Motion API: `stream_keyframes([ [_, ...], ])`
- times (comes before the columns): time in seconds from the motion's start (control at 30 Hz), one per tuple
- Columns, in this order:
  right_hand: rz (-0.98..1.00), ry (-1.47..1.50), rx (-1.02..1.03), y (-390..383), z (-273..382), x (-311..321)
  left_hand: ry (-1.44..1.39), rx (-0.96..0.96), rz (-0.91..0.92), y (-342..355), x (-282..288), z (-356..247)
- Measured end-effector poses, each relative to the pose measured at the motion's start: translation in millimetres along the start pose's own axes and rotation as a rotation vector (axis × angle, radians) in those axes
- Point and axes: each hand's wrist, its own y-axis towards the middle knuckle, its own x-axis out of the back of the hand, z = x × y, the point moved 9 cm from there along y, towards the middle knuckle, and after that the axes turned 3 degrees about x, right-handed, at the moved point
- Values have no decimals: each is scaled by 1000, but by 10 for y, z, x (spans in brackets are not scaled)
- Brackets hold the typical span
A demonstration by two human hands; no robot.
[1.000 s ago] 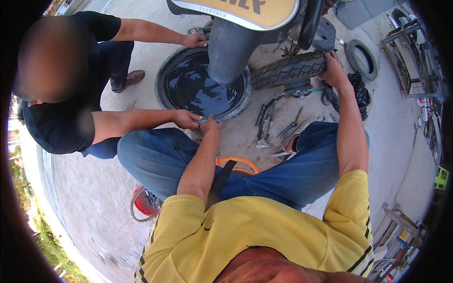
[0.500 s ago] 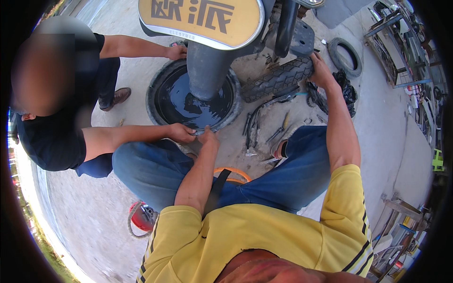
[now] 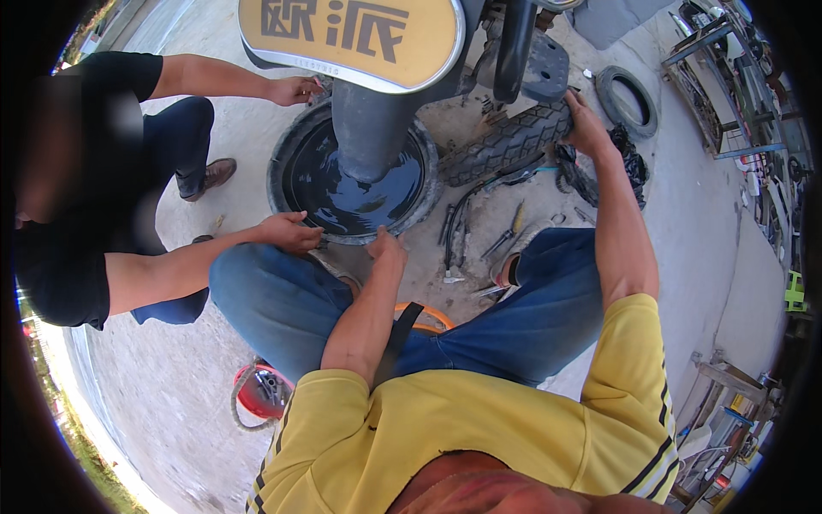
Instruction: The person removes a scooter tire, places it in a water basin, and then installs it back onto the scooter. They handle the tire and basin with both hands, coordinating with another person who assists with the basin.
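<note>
A round black basin (image 3: 276, 184) of dark water stands in front of me, beneath the vehicle's dark column. Its near rim is pinched in the fingers of my left hand (image 3: 387, 247). To the right, a knobbly black tire (image 3: 501, 147) lies beside the basin, under the vehicle. My right hand (image 3: 587, 127) is closed round the tire's far right end; part of its grip is hidden. At the basin's left, a co-worker's near hand (image 3: 293, 232) touches or hovers by the rim, and their other hand (image 3: 295, 91) is near the far rim.
The vehicle's yellow panel (image 3: 360, 38) overhangs the basin. A screwdriver (image 3: 515, 221) and dark cables (image 3: 462, 210) lie on the concrete floor near my foot. Another tire (image 3: 626, 101) and a black plastic bag (image 3: 629, 163) are at right. A red bucket (image 3: 264, 392) holds metal parts.
The co-worker has leaned left, and their near hand has slid left from beside my left hand. Their far hand has drawn left too. Both my hands keep their places.
</note>
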Motion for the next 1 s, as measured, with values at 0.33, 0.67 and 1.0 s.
stream_keyframes([
  [0.33,-3,-24,-128,55,-239,-180,506,429,392,-312,-53,742],
  [0.67,90,-15,-174,27,-137,-144,329,702,707,-1534,-1610,441],
  [1.0,68,1083,-660,-153,-127,53,295,632,792,-1368,-2053,679],
])
